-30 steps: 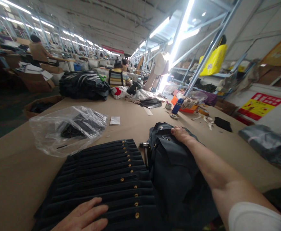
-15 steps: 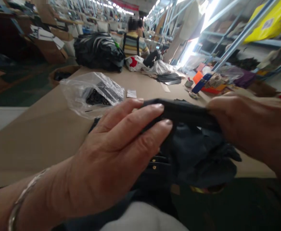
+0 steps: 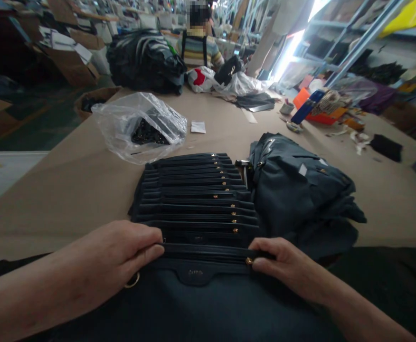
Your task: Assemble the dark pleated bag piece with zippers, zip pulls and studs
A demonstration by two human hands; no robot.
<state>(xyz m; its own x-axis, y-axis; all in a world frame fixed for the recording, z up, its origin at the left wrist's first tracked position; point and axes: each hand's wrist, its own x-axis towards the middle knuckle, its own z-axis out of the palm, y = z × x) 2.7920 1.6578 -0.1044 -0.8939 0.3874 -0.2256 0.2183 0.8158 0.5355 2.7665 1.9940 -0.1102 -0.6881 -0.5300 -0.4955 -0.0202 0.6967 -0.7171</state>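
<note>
A dark bag (image 3: 208,304) with a zipped top edge, a small lettered patch and a gold ring lies close in front of me. My left hand (image 3: 137,251) pinches the left end of its zipped edge between thumb and fingers. At the right end, beside a gold zip pull, my right hand (image 3: 275,256) grips the same edge. Just beyond stands a row of black zipped strips (image 3: 193,190), stacked one behind another, with gold pulls along their right side. To its right rests a heap of dark fabric pieces (image 3: 300,185) with a hammer-like tool (image 3: 244,166) beside it.
A clear plastic bag (image 3: 122,126) with black parts sits at the left, near a small white paper (image 3: 198,127). Farther back are a big black bundle (image 3: 146,61), an orange box (image 3: 325,116) and a seated person (image 3: 199,50). Cartons stand on the floor at left.
Both hands have lowered and moved apart, from the dark material held up before the camera to the two ends of the bag's zipped edge. The strips and heap now show fully.
</note>
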